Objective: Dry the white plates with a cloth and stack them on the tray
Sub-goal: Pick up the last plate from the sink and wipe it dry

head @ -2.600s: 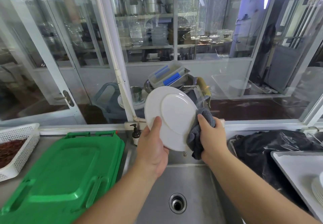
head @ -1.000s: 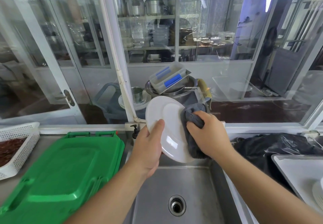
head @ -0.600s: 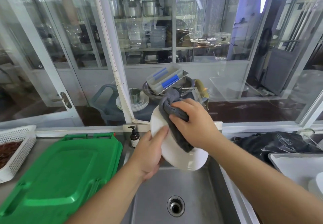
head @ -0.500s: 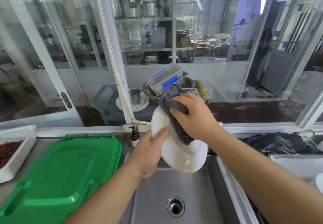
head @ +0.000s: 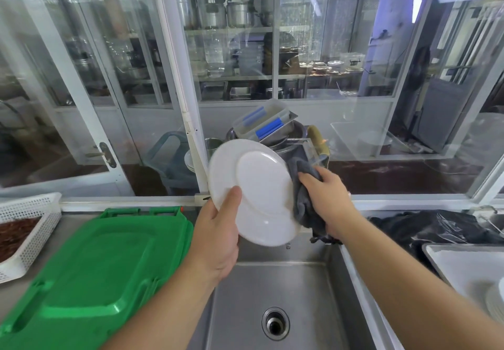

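We hold the white plate (head: 259, 191) tilted on edge above the sink (head: 286, 295), our left hand (head: 218, 237) pinching its lower left rim with the thumb across the face, while our right hand (head: 326, 197) is closed around the grey cloth (head: 304, 205) and pressed to the plate's right edge. To dry it well, we judge it best to turn the plate through the left hand's grip as the cloth sweeps rim and back. The tray (head: 458, 262) waits at the right, with stacked plates (head: 496, 303) at its near corner.
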Demonstrator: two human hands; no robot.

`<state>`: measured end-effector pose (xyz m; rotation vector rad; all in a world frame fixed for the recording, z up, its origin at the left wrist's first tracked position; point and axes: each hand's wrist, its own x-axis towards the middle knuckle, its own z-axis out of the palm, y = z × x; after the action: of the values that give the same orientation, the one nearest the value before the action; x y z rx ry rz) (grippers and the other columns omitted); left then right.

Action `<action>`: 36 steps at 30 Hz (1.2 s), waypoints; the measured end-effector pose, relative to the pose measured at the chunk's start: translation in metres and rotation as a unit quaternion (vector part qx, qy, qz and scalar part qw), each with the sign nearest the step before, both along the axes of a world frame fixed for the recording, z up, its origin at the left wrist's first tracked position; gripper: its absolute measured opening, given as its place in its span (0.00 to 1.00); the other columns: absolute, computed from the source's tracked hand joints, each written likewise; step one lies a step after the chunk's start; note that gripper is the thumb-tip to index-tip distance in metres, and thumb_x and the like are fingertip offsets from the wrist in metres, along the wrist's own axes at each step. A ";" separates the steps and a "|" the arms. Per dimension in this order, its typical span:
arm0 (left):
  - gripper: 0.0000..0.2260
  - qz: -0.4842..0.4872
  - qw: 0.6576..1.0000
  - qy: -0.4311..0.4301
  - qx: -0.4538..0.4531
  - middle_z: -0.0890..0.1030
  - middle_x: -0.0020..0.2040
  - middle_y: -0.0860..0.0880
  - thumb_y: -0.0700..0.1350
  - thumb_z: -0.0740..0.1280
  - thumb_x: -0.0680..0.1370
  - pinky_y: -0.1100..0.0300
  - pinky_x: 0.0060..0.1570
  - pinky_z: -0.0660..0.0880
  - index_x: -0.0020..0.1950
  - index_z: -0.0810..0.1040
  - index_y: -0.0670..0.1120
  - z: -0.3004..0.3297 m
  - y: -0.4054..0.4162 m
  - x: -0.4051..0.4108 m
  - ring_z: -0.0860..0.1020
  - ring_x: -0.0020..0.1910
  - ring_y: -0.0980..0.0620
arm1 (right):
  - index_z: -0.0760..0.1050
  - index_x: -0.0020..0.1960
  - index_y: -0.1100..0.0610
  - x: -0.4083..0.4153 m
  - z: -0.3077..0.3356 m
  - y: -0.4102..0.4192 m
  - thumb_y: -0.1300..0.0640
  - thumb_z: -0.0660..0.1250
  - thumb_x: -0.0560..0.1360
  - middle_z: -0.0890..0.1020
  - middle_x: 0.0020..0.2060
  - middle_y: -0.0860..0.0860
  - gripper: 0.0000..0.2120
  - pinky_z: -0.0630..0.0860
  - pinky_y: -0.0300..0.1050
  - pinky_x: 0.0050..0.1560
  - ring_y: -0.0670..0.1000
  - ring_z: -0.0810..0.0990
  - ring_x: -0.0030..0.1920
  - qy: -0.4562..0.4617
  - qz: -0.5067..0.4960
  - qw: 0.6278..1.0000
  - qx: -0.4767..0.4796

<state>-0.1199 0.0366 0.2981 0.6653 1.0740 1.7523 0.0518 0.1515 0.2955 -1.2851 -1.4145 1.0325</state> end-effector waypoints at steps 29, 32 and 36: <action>0.10 -0.005 0.997 -0.059 -0.042 0.88 0.58 0.51 0.49 0.65 0.85 0.56 0.46 0.84 0.64 0.80 0.51 0.004 0.015 0.015 0.86 0.56 0.51 | 0.81 0.56 0.52 -0.010 -0.031 -0.017 0.56 0.72 0.81 0.88 0.42 0.55 0.05 0.83 0.49 0.39 0.55 0.87 0.39 0.385 -0.061 0.909 -0.150; 0.14 -0.041 0.993 -0.107 -0.021 0.87 0.61 0.48 0.45 0.66 0.82 0.53 0.46 0.85 0.67 0.79 0.49 -0.009 0.011 0.024 0.86 0.58 0.48 | 0.80 0.55 0.51 -0.021 -0.050 -0.026 0.56 0.71 0.81 0.88 0.37 0.53 0.03 0.84 0.53 0.38 0.54 0.87 0.34 0.433 -0.092 0.878 -0.185; 0.25 -0.083 0.992 -0.086 -0.033 0.85 0.64 0.44 0.44 0.70 0.72 0.51 0.54 0.82 0.71 0.78 0.45 -0.011 0.007 0.014 0.82 0.65 0.43 | 0.82 0.60 0.55 -0.010 -0.057 -0.022 0.59 0.71 0.81 0.88 0.41 0.56 0.08 0.86 0.58 0.43 0.56 0.87 0.37 0.431 -0.080 0.878 -0.192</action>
<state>-0.1060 0.0437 0.2869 0.5362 0.9270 1.5934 0.0414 0.1292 0.2388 -0.9639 -0.4243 1.5547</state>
